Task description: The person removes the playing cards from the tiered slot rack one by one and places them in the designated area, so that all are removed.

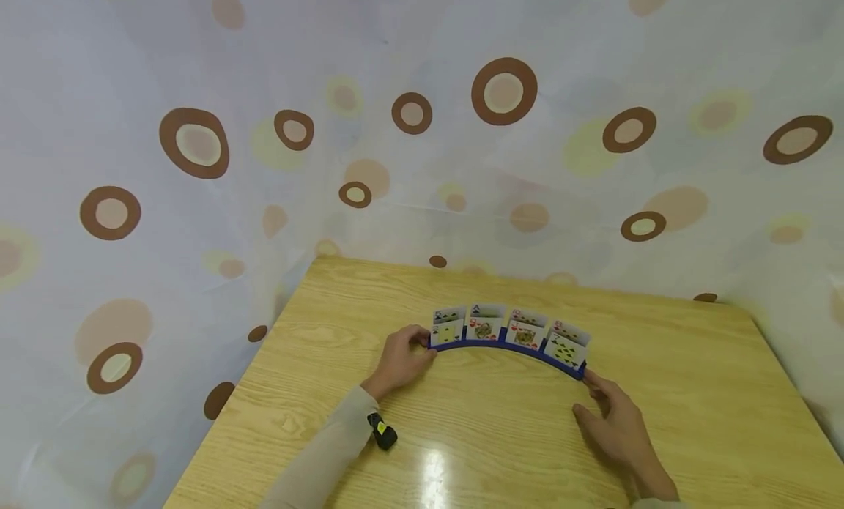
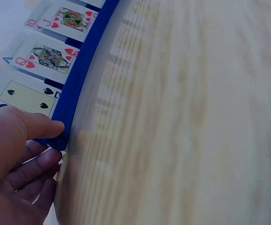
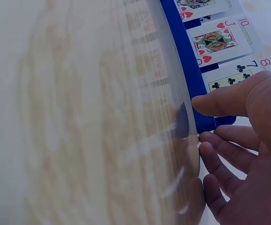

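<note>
Rack (image 1: 484,343), loaded with cards (image 1: 525,337), stands toward the far edge of the surface (image 1: 501,421), long axis bowed roughly along it. Left hand (image 1: 399,359) pinches its left end; right hand (image 1: 617,425), grip wide, thumb apart, touches its right end.

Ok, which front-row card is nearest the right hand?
The black seven, the only front card at the right end of the blue rack.

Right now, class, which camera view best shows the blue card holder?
The head view: the blue card holder shows its full curve, end to end. The left wrist view gives its left part close up, cropped; the right wrist view, its right part likewise.
</note>
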A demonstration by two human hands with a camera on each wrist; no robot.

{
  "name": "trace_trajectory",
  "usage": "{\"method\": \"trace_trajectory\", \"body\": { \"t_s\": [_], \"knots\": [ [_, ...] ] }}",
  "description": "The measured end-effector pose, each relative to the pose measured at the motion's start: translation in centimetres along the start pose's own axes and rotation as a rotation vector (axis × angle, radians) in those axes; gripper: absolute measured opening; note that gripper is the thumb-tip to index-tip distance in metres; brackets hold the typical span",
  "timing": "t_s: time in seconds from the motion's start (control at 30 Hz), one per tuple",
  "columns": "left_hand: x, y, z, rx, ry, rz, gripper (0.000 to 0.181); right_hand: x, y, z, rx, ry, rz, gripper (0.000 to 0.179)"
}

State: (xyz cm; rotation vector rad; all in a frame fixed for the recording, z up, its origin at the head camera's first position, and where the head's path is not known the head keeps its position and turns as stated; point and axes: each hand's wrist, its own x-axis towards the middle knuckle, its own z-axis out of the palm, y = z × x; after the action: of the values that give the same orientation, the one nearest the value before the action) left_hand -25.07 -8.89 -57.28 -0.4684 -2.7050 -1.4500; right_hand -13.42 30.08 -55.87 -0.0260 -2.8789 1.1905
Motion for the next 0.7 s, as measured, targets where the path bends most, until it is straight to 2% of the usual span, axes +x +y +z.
{"method": "trace_trajectory", "body": {
  "t_s": [0.27, 0.47, 0.7],
  "knots": [
    [0.1, -0.5, -0.5, -0.008, -0.019, 0.005, 0.028, 0.1, -0.1, 0.1, -0.013, -0.027, -0.004, 0.071],
    [0.4, -0.9, -0.8, -0.027, -0.018, 0.019, 0.027, 0.1, -0.1, 0.2, -0.004, -0.012, -0.027, 0.069],
    [0.3, -1.2, -0.9, -0.051, -0.017, 0.013, 0.025, 0.2, -0.5, 0.0, 0.021, -0.034, 0.049, 0.064]
  ]
}}
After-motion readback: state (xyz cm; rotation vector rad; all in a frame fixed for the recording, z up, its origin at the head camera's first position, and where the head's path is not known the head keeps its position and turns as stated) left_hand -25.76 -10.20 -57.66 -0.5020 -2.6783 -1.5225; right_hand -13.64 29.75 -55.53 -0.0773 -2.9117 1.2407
